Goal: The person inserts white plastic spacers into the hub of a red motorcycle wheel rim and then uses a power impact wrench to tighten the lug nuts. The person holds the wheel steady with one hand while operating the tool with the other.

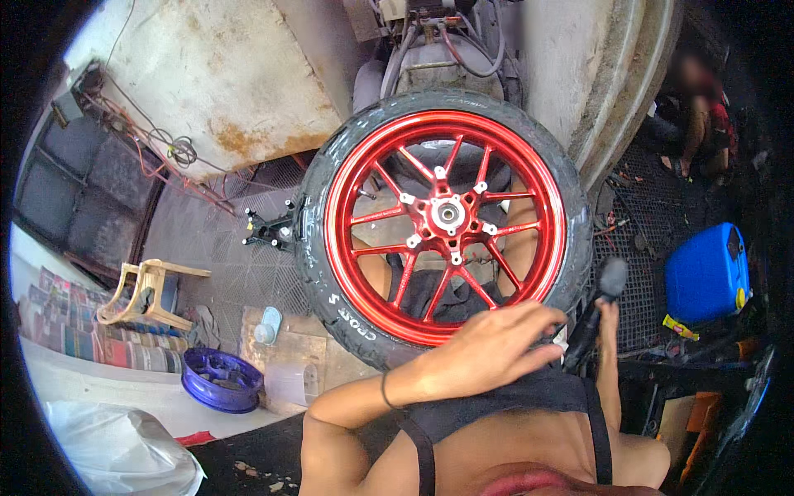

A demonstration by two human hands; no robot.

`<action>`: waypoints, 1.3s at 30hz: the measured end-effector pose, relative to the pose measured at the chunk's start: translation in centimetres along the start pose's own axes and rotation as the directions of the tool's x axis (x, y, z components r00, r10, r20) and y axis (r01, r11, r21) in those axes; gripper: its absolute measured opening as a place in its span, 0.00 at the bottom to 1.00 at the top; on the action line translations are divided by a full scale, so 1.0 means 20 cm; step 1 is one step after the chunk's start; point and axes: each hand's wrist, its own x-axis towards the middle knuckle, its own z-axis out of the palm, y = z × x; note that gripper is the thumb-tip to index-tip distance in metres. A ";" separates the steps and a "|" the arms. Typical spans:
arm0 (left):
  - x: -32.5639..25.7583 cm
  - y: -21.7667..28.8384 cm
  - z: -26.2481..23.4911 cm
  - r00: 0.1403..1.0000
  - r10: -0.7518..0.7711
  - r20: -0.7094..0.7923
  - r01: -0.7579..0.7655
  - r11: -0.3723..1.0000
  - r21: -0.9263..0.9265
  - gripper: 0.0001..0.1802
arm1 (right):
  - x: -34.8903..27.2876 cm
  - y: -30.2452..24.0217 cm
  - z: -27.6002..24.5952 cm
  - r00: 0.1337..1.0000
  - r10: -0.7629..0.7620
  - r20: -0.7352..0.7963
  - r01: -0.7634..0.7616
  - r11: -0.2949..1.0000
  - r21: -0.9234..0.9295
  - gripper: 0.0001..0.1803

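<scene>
A motorcycle wheel with a glossy red spoked rim [447, 217] and a black tire [318, 293] stands in front of me. My left hand [500, 341] reaches over the near right edge of the tire. Its thumb and forefinger are apart, and nothing shows clearly between them. On the wheel's right side, my right hand [608, 318] grips a black tool with a rounded grey end [613, 279]. The tool's lower part lies beside the tire, and I cannot make out its exact kind. My legs show through the spokes.
A blue jerrycan [707, 271] stands at the right, with a yellow packet [681, 328] near it. Another person [699, 124] is at the far right. Left are a purple rim [222, 380], a wooden chair [153, 293], a black bracket [269, 229] and a plastic bag [116, 450].
</scene>
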 end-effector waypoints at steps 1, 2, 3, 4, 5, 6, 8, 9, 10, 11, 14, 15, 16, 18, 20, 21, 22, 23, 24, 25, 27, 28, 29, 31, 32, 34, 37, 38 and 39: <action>0.02 -0.02 0.05 1.000 -0.004 0.008 0.004 0.999 -0.045 0.22 | -0.01 -0.19 0.00 0.991 0.120 0.055 -0.129 0.964 0.234 0.26; 0.03 -0.01 0.09 1.000 -0.011 0.024 0.013 0.997 -0.073 0.25 | -0.05 -0.40 -0.01 0.995 0.063 0.075 -0.085 0.934 0.347 0.26; 0.04 0.00 0.13 0.999 -0.029 0.027 0.031 0.996 -0.089 0.28 | -0.05 -0.60 -0.07 0.978 -0.022 0.206 -0.060 0.922 0.382 0.26; 0.06 -0.01 0.17 0.998 -0.047 0.032 0.050 0.992 -0.112 0.31 | -0.14 -0.89 -0.03 0.942 -0.242 0.230 0.107 0.872 0.478 0.28; 0.09 -0.01 0.21 1.000 -0.019 -0.004 0.018 0.992 -0.122 0.35 | -0.16 -1.06 -0.04 0.897 -0.365 0.249 0.169 0.804 0.570 0.32; 0.12 -0.03 0.25 0.999 0.012 -0.036 -0.017 0.990 -0.139 0.38 | -0.20 -1.21 -0.05 0.865 -0.408 0.291 0.118 0.729 0.674 0.38; 0.17 -0.03 0.32 0.998 0.033 -0.059 -0.043 0.983 -0.177 0.45 | -0.25 -1.47 -0.02 0.713 -0.577 0.399 0.016 0.582 0.813 0.46; 0.19 -0.02 0.35 0.998 0.029 -0.055 -0.039 0.978 -0.203 0.48 | -0.27 -1.60 0.00 0.625 -0.648 0.435 -0.039 0.530 0.847 0.49; 0.20 -0.02 0.38 0.999 0.012 -0.051 -0.023 0.975 -0.222 0.51 | -0.28 -1.68 0.06 0.526 -0.697 0.488 -0.131 0.501 0.856 0.50; 0.20 -0.01 0.39 1.000 0.002 0.015 0.002 0.962 -0.272 0.56 | -0.28 -1.78 0.10 0.418 -0.745 0.520 -0.211 0.477 0.853 0.52; 0.22 0.02 0.42 0.995 0.028 -0.091 -0.062 0.915 -0.398 0.58 | -0.30 -1.93 0.22 0.232 -0.785 0.574 -0.298 0.505 0.810 0.59; 0.21 0.02 0.41 0.988 0.046 -0.149 -0.096 0.931 -0.351 0.60 | -0.37 -1.98 0.28 0.280 -0.772 0.571 -0.226 0.525 0.821 0.59; 0.19 0.02 0.39 0.984 0.010 -0.175 -0.067 0.945 -0.319 0.60 | -0.44 -2.02 0.35 0.327 -0.756 0.567 -0.162 0.547 0.822 0.59; 0.16 0.01 0.37 0.967 -0.017 -0.255 -0.040 0.975 -0.220 0.60 | -0.56 -2.04 0.43 0.525 -0.669 0.526 0.086 0.656 0.750 0.53; 0.15 0.00 0.33 0.939 -0.012 -0.344 -0.010 0.998 -0.060 0.60 | -0.62 -2.05 0.49 0.652 -0.642 0.402 0.305 0.709 0.636 0.48; 0.14 -0.02 0.33 0.926 0.006 -0.378 0.000 1.000 0.015 0.60 | -0.64 -2.04 0.52 0.686 -0.650 0.326 0.412 0.717 0.562 0.47; 0.13 -0.02 0.31 0.943 -0.071 -0.325 0.069 0.997 -0.018 0.59 | -0.64 -2.03 0.53 0.709 -0.592 0.385 0.296 0.744 0.599 0.48; 0.11 -0.02 0.30 0.953 -0.151 -0.264 0.145 0.989 -0.042 0.59 | -0.63 -2.01 0.55 0.721 -0.532 0.445 0.174 0.760 0.627 0.48; 0.10 -0.02 0.29 0.954 -0.224 -0.199 0.216 0.974 -0.060 0.58 | -0.61 -2.01 0.56 0.724 -0.470 0.505 0.052 0.768 0.639 0.49; 0.11 0.00 0.23 0.945 -0.319 -0.074 0.309 0.944 -0.117 0.58 | -0.58 -2.02 0.57 0.682 -0.491 0.541 0.004 0.743 0.669 0.51; 0.12 -0.04 0.23 0.958 -0.267 -0.102 0.251 0.957 -0.149 0.59 | -0.55 -2.04 0.59 0.655 -0.517 0.551 0.037 0.751 0.660 0.51; 0.10 -0.09 0.30 0.959 -0.136 -0.249 0.110 0.987 -0.117 0.60 | -0.56 -2.04 0.61 0.644 -0.521 0.560 0.044 0.756 0.653 0.52; 0.09 -0.12 0.35 0.944 -0.056 -0.325 0.000 0.985 -0.172 0.60 | -0.55 -2.03 0.64 0.515 -0.582 0.629 -0.041 0.717 0.696 0.52; 0.08 -0.11 0.41 0.919 0.034 -0.393 -0.191 0.910 -0.369 0.60 | -0.53 -2.01 0.73 0.236 -0.692 0.682 -0.236 0.640 0.731 0.52; 0.08 -0.10 0.42 0.914 0.051 -0.402 -0.268 0.820 -0.506 0.60 | -0.54 -2.03 0.74 0.263 -0.645 0.718 -0.293 0.655 0.696 0.52; 0.07 -0.08 0.41 0.935 0.020 -0.353 -0.246 0.752 -0.611 0.62 | -0.58 -2.06 0.75 0.305 -0.537 0.787 -0.418 0.667 0.617 0.52; 0.04 -0.09 0.36 0.934 -0.046 -0.353 -0.176 0.801 -0.572 0.58 | -0.59 -2.12 0.71 0.395 -0.328 0.858 -0.313 0.830 0.462 0.52; 0.00 -0.10 0.30 0.954 -0.086 -0.288 -0.124 0.761 -0.637 0.57 | -0.59 -2.13 0.68 0.423 -0.257 0.869 -0.267 0.881 0.391 0.51; -0.03 -0.11 0.27 0.967 -0.130 -0.221 -0.060 0.723 -0.688 0.55 | -0.61 -2.13 0.67 0.483 -0.199 0.853 -0.262 0.896 0.358 0.52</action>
